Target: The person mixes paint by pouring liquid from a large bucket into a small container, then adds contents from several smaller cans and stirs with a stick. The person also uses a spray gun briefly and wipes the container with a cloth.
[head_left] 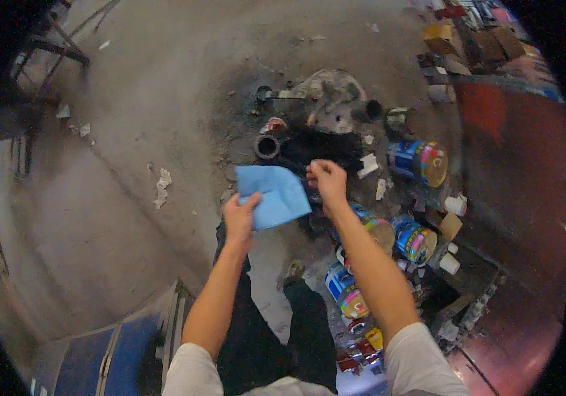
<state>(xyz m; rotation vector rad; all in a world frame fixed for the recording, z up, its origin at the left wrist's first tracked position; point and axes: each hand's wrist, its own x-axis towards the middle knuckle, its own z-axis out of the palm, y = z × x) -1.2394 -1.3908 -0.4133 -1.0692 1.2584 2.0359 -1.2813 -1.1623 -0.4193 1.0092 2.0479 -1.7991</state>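
My left hand (239, 214) grips a light blue sheet (273, 195) by its left edge, the thumb lying on top. The sheet looks thin and slightly creased, with one rounded corner; whether it is paper or cloth I cannot tell. Just past its right edge is my right hand (328, 181), fingers curled together in a pinch. Whatever that pinch holds, if anything, is too small to make out. Below the hands, a dark ring-shaped object (267, 146) lies on the floor beside a black patch.
Blue cans (418, 163) with colourful labels stand along the right, several near my right forearm. A round, dirty plate (342, 99) lies ahead. Crumpled paper (163, 188) litters the floor at left. A blue cabinet (108, 360) stands lower left; cardboard boxes (442, 38) are at upper right.
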